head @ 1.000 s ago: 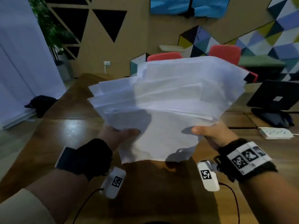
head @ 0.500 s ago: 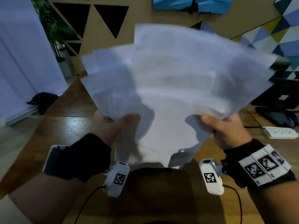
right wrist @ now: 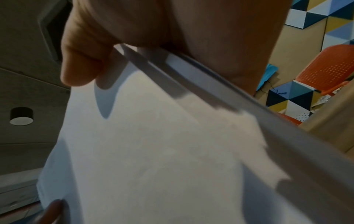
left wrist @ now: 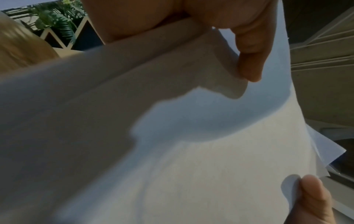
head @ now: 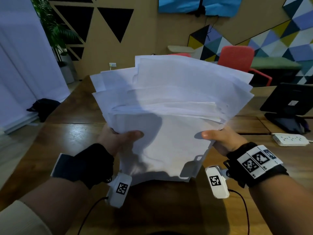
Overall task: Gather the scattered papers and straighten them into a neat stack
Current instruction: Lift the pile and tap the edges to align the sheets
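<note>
1. Left hand: grip pinches the left edge of the papers, thumb on top, fingers hidden beneath.
2. Papers held above the bench, fanned, far edges and corners stepped and unaligned. Risk: loose upper sheets slide out if the pinch eases or the bundle tilts.
3. Right hand: grip pinches the right edge, thumb on top. Risk: squeezing the hands together buckles the sheets instead of squaring them.

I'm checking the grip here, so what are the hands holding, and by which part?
Both hold the bundle of white papers, still fanned out. The left hand pinches its left edge and the right hand its right edge, thumbs on top.
</note>
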